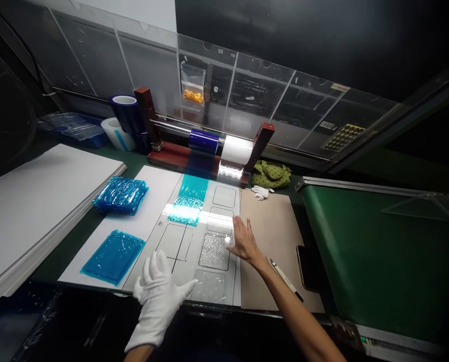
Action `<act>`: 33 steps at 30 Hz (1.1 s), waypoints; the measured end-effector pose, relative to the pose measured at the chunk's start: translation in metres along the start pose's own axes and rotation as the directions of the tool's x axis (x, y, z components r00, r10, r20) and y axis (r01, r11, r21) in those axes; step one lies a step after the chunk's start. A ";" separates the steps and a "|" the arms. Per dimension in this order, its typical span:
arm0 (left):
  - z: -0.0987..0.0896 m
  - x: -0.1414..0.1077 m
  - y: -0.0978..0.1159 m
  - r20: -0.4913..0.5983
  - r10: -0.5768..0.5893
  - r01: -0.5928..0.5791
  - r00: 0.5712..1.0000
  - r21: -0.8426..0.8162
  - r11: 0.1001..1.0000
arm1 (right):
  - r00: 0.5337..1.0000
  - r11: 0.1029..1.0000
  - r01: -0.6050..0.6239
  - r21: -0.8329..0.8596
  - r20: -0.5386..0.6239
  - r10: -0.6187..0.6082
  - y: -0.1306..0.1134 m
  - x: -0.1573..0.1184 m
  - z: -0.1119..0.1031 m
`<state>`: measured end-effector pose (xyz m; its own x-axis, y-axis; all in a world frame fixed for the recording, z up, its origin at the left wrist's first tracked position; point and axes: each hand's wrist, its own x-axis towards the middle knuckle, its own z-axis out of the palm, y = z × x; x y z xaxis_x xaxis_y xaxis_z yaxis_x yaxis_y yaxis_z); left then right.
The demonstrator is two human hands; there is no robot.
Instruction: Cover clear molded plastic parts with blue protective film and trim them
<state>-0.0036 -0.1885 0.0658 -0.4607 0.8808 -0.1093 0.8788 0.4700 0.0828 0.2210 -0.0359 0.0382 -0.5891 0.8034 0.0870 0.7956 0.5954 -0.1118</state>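
Note:
My left hand point(159, 286), in a white glove, is open with its fingers spread over the lower left of a clear sheet marked with rounded rectangles point(177, 241). Bare and spread, my right hand point(244, 240) rests at or just above the sheet's right edge, beside a bubbled clear film piece point(214, 250). Between and beyond my hands, teal film point(193, 187) runs down from a blue roll point(204, 141); a white roll point(236, 149) sits on the same rod. Neither hand holds anything.
Left of the sheet lie a stack of blue film pieces point(122, 195) and a flat blue piece point(113, 256). White boards point(43, 201) are stacked far left. A craft knife point(287, 280) and phone point(308, 268) lie right, before a green conveyor belt point(375, 251). A green cloth point(271, 174) sits behind.

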 end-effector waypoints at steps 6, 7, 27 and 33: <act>0.026 -0.006 -0.023 0.165 -0.141 0.131 0.976 0.073 0.989 | 0.995 0.997 0.072 -0.031 0.071 -0.070 0.027 0.034 0.005; 0.027 -0.006 -0.024 0.176 -0.141 0.131 0.974 0.070 0.989 | 0.994 0.996 0.080 -0.033 0.080 -0.077 0.029 0.037 0.005; 0.015 0.065 -0.013 0.230 -0.102 0.149 0.968 -0.195 0.969 | 0.981 0.999 0.012 -0.032 0.192 -0.006 0.034 0.051 0.012; -0.003 0.176 -0.009 0.173 0.002 0.094 0.985 -0.547 0.832 | 0.996 0.998 -0.055 0.010 0.067 0.054 0.022 0.030 0.008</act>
<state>-0.0935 -0.0373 0.0487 -0.4303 0.8586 -0.2786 0.6195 0.5054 0.6007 0.2198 0.0010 0.0299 -0.5536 0.8326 0.0143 0.8250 0.5508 -0.1265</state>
